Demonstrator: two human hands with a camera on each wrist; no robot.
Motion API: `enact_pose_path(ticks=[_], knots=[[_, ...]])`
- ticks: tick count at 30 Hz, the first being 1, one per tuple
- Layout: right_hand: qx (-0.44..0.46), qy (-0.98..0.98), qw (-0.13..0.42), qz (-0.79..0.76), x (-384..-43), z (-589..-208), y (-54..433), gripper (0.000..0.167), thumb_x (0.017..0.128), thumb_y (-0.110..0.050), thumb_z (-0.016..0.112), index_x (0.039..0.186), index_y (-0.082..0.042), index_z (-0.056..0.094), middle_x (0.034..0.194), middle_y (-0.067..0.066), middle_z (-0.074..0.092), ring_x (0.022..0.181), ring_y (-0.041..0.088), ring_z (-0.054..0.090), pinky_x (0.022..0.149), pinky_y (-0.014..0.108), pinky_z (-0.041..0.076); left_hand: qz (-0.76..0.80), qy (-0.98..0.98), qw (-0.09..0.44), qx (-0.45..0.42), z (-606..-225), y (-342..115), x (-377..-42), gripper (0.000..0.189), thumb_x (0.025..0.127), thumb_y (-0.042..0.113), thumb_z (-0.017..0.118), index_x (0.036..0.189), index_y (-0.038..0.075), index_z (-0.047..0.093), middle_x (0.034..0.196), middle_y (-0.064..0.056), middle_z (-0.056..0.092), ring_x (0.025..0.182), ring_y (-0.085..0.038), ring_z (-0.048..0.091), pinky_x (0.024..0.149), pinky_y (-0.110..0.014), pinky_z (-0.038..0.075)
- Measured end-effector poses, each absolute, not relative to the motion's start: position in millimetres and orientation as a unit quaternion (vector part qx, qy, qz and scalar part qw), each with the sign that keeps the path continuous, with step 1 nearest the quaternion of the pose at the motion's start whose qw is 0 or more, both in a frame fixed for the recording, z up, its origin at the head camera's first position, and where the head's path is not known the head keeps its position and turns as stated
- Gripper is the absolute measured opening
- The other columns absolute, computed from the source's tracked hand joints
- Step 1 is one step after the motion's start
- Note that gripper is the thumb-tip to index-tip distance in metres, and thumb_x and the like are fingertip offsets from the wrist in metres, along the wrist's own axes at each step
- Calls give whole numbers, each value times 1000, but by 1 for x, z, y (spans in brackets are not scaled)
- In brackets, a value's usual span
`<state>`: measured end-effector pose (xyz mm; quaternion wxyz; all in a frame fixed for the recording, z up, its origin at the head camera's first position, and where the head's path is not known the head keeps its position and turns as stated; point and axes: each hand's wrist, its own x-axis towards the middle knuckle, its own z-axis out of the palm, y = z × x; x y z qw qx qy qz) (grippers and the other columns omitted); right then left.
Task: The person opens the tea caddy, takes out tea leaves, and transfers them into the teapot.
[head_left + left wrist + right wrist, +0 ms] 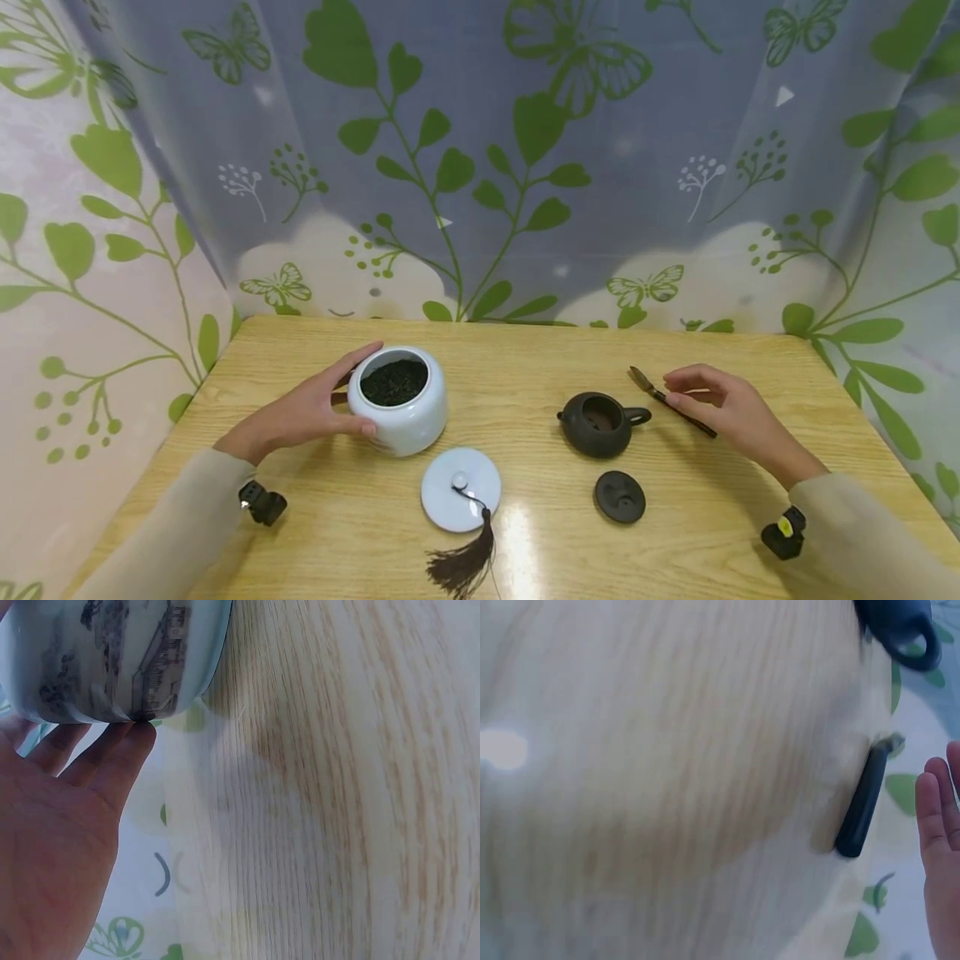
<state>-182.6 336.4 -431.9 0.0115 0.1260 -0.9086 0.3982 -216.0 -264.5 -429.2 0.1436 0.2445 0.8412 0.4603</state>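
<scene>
In the head view a white ceramic tea jar [408, 421] without its lid holds dark tea leaves [394, 382]. My left hand [315, 408] grips its left side, thumb at the front and fingers round the back. The left wrist view shows a painted scene on the jar [112, 660], with fingertips [139, 742] against it. My right hand [727, 408] hovers by a slim tea scoop [675, 405] with a dark handle and brownish tip. In the right wrist view the scoop [862, 802] lies on the table, apart from the relaxed fingers [931, 810].
A dark clay teapot [596, 437] stands uncovered left of the scoop, handle to the right. Its round lid [619, 497] lies in front. The white jar lid [442, 492], with a brown tassel [465, 562], rests before the jar. A patterned curtain [480, 167] hangs behind the wooden table [337, 517].
</scene>
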Motion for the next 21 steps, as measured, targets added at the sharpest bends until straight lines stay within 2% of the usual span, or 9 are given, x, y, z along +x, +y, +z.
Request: enact_pose_path(ticks=[7,17,21], knots=[[106,-916,13,386,-181,-443,354,39,109,-24,70,142,-3,67,136,20,70,106,-19,59,88,9,55,462,840,144,245,-429,-265,-216,113,92,26,92,177,26,17,180,-15,27,161,-47,35,126,-67,40],[95,-934,-22,343,-183,-454,366,43,105,-30,76,140,-5,70,123,12,76,99,-9,64,86,17,59,461,841,145,243,-430,-265,-217,112,92,27,92,177,28,18,180,-13,25,162,-46,34,126,-66,39],[89,-945,-34,314,-185,-455,367,42,103,-34,78,136,-8,73,119,8,76,95,-6,64,81,22,59,461,840,144,246,-429,-265,-217,112,92,26,91,177,26,18,181,-14,25,162,-46,34,126,-66,40]])
